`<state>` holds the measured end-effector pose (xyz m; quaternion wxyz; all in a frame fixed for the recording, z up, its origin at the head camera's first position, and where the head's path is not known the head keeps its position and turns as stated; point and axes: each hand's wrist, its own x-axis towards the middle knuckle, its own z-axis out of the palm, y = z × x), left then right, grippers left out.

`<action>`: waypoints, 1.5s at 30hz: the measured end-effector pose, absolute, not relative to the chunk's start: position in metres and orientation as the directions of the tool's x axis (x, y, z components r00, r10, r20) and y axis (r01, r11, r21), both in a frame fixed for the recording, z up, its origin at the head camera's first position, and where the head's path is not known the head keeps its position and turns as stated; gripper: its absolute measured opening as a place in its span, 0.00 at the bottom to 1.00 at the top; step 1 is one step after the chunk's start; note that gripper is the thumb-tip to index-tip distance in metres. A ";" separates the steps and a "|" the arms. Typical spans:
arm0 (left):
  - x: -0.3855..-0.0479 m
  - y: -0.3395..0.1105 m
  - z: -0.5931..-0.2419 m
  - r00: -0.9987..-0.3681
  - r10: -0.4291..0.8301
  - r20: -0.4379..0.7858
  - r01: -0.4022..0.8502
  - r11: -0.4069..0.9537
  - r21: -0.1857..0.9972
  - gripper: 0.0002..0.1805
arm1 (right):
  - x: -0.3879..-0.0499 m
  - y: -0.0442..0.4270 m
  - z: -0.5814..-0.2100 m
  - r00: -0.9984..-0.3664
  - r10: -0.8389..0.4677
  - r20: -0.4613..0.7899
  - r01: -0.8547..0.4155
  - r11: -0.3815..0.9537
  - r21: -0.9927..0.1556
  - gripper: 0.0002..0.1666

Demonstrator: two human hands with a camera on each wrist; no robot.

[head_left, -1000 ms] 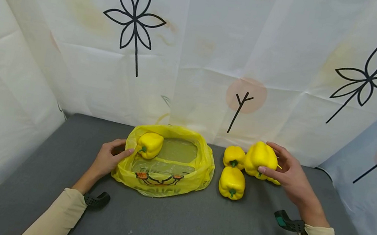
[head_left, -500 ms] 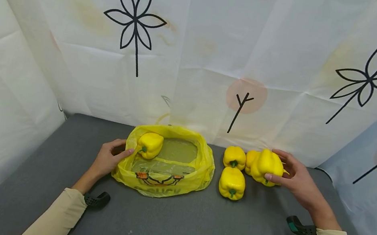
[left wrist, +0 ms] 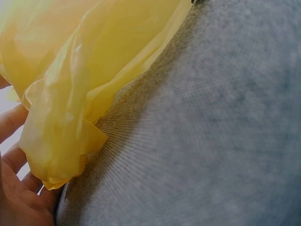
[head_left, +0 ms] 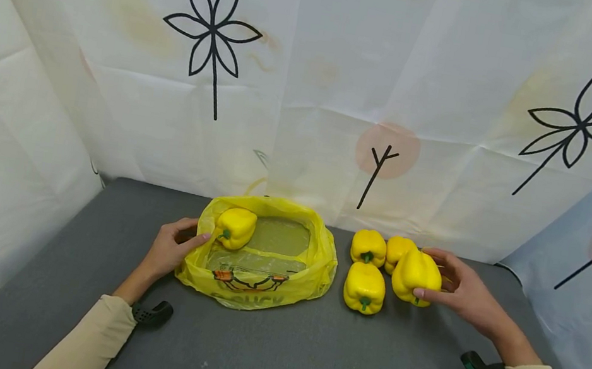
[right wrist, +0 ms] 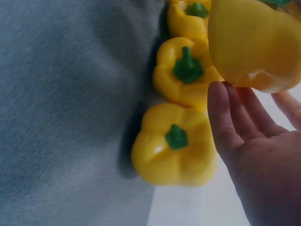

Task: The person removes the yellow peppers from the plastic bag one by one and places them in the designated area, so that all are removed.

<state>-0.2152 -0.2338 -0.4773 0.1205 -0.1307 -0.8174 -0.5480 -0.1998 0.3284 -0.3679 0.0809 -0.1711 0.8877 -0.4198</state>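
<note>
My left hand (head_left: pixel 170 250) pinches the left rim of a yellow plastic bag (head_left: pixel 257 293), thumb over the rim. Its crumpled edge (left wrist: pixel 56 150) fills the near part of the left wrist view. Inside the bag, at its left, lies a yellow bell pepper (head_left: pixel 235 228). To the right, my right hand (head_left: pixel 467 297) grips another yellow bell pepper (head_left: pixel 415 276), thumb in front and fingers mostly hidden behind. That pepper (right wrist: pixel 256 44) looms large in the right wrist view; whether it touches the table is unclear.
Three more yellow peppers stand close together: one at the back (head_left: pixel 368 246), one in front (head_left: pixel 364 288), and one partly covered (head_left: pixel 398 249) by the held pepper. Grey cloth covers the table (head_left: pixel 270 359). A patterned white curtain (head_left: pixel 322 86) hangs behind.
My right hand with its pepper has come right and toward the table's front, uncovering more of the pepper behind it. The left hand and bag stay put.
</note>
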 end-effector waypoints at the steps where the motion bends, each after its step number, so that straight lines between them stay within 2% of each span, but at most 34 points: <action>1: -0.215 -0.234 -0.477 -0.937 0.083 0.339 0.345 0.368 0.864 0.20 | -0.200 0.329 -0.369 -0.928 -0.374 -0.003 -0.239 0.599 -0.764 0.47; 11: -0.215 -0.234 -0.477 -0.937 0.089 0.337 0.345 0.367 0.864 0.21 | -0.197 0.333 -0.380 -0.922 -0.382 -0.059 -0.209 0.622 -0.754 0.48; 24: -0.213 -0.234 -0.476 -0.936 0.090 0.340 0.349 0.357 0.867 0.20 | -0.199 0.332 -0.397 -0.886 -0.453 -0.098 -0.212 0.583 -0.784 0.47; 45: -0.216 -0.235 -0.479 -0.934 0.097 0.344 0.356 0.342 0.870 0.20 | -0.199 0.333 -0.402 -0.869 -0.473 -0.146 -0.185 0.584 -0.791 0.47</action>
